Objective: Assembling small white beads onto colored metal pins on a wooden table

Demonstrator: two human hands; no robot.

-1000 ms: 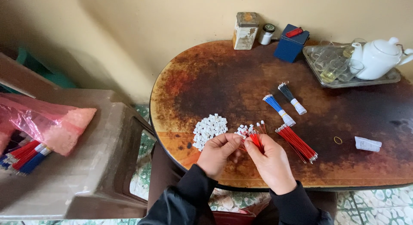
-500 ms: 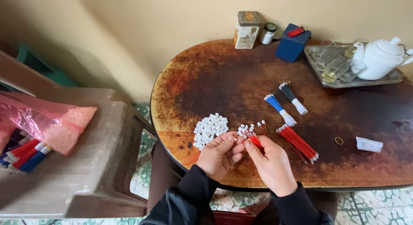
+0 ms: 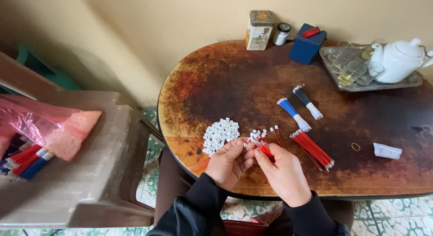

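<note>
Left hand (image 3: 231,161) at table's (image 3: 216,89) near edge, fingers curled in, tips pinching something small and white, too small to tell. Right hand (image 3: 283,170) touching it, fingers pressed together on thin red wires (image 3: 266,150), which fan out toward 12 o'clock with white tips. Pile of white plastic pieces (image 3: 220,134) just past left hand at 11 o'clock. Red wire bundle (image 3: 312,150) at 2 o'clock of right hand. Farther: blue bundle (image 3: 293,114), black bundle (image 3: 307,101). Far edge: tin (image 3: 259,30), tray (image 3: 408,81), teapot (image 3: 399,59).
</note>
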